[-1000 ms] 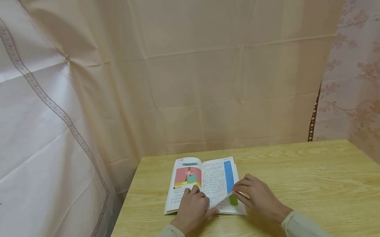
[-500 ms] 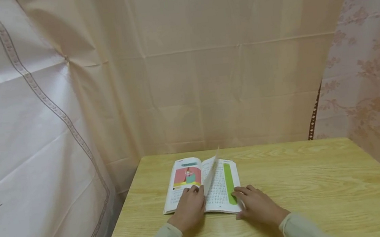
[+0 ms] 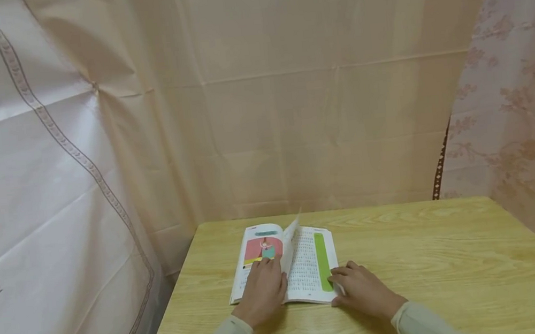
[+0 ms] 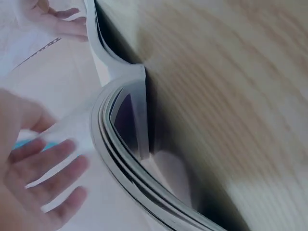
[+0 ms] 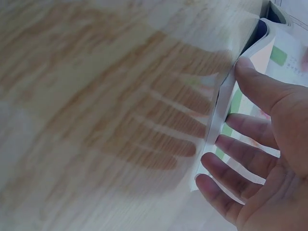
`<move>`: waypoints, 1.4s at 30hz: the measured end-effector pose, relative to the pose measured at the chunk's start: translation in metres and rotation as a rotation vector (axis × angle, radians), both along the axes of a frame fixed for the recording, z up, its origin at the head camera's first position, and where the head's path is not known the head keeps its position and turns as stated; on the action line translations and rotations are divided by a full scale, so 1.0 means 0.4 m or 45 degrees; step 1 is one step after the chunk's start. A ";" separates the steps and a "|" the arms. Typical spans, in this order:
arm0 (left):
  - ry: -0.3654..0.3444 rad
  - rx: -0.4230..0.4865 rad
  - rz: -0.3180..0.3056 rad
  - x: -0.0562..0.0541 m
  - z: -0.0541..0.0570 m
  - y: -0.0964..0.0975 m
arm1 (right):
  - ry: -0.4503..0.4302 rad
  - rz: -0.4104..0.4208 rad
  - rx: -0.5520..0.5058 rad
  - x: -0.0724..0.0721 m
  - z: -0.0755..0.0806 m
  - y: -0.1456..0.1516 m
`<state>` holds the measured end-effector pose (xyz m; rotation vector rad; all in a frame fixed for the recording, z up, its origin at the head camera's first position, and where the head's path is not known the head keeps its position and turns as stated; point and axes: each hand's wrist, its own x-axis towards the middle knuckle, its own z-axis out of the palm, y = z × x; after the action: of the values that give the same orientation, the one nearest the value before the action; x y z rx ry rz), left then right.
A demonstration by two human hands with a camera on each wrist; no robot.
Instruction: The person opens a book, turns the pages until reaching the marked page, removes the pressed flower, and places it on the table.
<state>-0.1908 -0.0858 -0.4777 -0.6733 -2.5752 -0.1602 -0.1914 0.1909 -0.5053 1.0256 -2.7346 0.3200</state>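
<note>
An open book (image 3: 306, 271) lies on the table, a pink picture on its left page and a green strip down the right one. One loose page (image 3: 290, 243) stands up near the middle, leaning left. My left hand (image 3: 263, 288) lies over the lower left page, beside that raised page; the left wrist view has its fingers (image 4: 60, 178) loosely spread. My right hand (image 3: 363, 289) rests at the right page's lower outer corner. In the right wrist view its thumb touches the book's corner and its relaxed fingers (image 5: 245, 156) lie along the page edge.
The wood-grain table (image 3: 426, 259) stretches out to the right of the book. A beige cloth (image 3: 317, 130) hangs behind its far edge. Pale cloth (image 3: 49, 209) hangs at the left and a flowered cloth (image 3: 525, 126) at the right.
The right hand has let go of the lifted page with the blue strip, which now stands up, leaning left, baring the green-striped page. The left hand has shifted slightly left.
</note>
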 end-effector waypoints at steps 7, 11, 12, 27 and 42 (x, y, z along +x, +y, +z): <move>0.305 0.270 -0.086 -0.001 0.031 -0.029 | -0.023 -0.006 0.011 -0.002 0.000 -0.002; 0.385 0.317 -0.115 -0.003 0.035 -0.042 | -0.036 -0.002 0.021 -0.003 0.004 -0.002; 0.391 0.317 -0.110 -0.002 0.035 -0.044 | -0.041 -0.001 0.025 -0.003 0.005 -0.002; 0.448 0.042 -0.016 -0.009 0.024 -0.047 | -0.057 0.020 0.014 -0.006 0.009 0.001; -0.117 -0.231 -0.151 0.011 -0.047 -0.008 | 0.121 0.154 -0.120 -0.018 0.010 0.020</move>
<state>-0.1866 -0.0889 -0.4966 -0.9058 -2.6605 0.0054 -0.1988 0.1988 -0.5011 1.1518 -2.5539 0.4041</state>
